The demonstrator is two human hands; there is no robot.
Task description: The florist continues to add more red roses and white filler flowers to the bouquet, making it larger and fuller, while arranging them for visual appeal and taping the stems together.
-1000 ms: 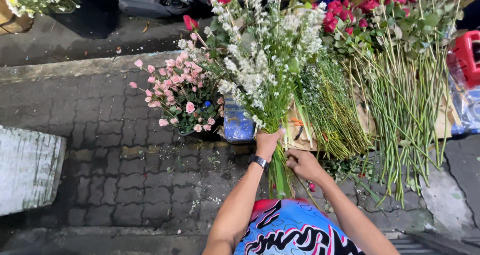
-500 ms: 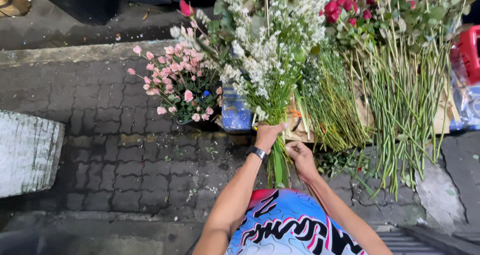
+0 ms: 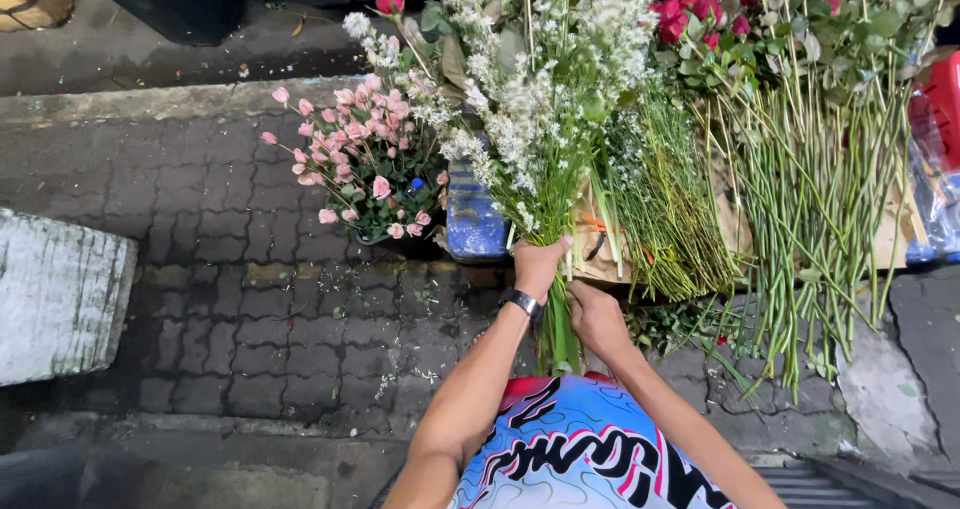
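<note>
Ground: grey brick paving point(image 3: 250, 309), damp-looking, littered with leaf scraps; raised kerb point(image 3: 150, 104) behind.
Left hand point(image 3: 538, 264): fist closed around the white-flower bunch point(image 3: 540, 119), held upright above the person's lap.
Right hand point(image 3: 596, 316): curled against the bunch's green stems point(image 3: 556, 334), just below the left; grip unclear.
Surroundings: pink rose bunch point(image 3: 360, 159) left; long-stemmed red roses point(image 3: 800, 169) laid right; pale slab point(image 3: 60, 294) far left.

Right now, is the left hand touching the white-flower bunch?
Touching. The head view shows the left hand wrapped around the stems of the white-flower bunch, with no gap; the right hand sits lower against the same stems.
</note>
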